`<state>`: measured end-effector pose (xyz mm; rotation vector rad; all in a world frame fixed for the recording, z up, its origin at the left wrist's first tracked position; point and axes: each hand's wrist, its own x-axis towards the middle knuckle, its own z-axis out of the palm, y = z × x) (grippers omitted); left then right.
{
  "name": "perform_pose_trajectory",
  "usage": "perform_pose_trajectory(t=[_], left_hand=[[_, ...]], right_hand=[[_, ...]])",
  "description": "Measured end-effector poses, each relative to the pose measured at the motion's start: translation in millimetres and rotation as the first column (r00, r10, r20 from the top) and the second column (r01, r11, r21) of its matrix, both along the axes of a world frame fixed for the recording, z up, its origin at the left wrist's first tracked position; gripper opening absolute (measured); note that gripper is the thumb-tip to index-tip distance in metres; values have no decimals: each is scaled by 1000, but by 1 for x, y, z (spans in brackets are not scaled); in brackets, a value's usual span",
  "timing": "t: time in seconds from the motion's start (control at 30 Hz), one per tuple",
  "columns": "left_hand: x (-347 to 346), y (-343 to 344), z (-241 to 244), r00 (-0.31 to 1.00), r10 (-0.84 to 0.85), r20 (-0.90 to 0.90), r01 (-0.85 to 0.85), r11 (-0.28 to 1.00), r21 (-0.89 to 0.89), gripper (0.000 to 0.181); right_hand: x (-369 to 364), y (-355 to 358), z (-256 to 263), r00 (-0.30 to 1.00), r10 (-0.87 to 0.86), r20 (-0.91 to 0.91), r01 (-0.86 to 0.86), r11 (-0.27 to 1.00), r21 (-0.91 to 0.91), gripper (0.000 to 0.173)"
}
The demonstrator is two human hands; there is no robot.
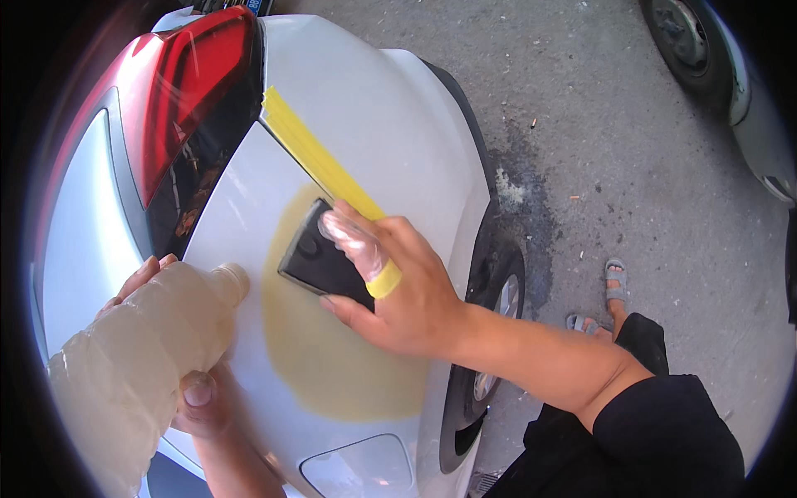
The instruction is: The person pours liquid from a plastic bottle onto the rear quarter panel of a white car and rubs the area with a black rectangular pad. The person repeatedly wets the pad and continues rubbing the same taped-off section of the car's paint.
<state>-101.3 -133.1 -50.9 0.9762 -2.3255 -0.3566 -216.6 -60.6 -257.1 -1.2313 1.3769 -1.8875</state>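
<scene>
My right hand (398,286) presses a dark sanding block (311,249) flat on a white car's rear quarter panel (236,205). One finger is wrapped in clear plastic film, held by a yellow tape band (384,280). Under and around the block lies a yellowish filler patch (348,380). My left hand (202,398) grips a crumpled, cloudy plastic bottle (149,336), its neck tilted toward the patch; whether liquid flows from it I cannot tell. Strips of yellow masking tape (317,155) run beside the panel seam, ending near my right fingers.
A red tail light (199,75) is at the upper left. Below the patch is the fuel filler door (358,467), with a rear wheel (507,299) to its right. Another vehicle's wheel (679,31) stands at the upper right. The pavement (598,143) has a dark wet stain.
</scene>
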Motion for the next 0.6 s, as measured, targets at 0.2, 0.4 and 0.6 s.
perform_pose_trajectory(t=[0.2, 0.4, 0.6], left_hand=[[-11, 5, 4, 996, 91, -17, -91, 996, -15, 110], [-7, 6, 5, 997, 68, 20, -68, 998, -17, 105], [-8, 6, 4, 994, 96, -44, -95, 995, 30, 110]], right_hand=[[25, 55, -24, 999, 41, 14, -41, 999, 20, 78], [3, 3, -1, 1000, -16, 1, 16, 1000, -9, 76], [21, 45, -9, 999, 32, 13, -32, 997, -64, 71]])
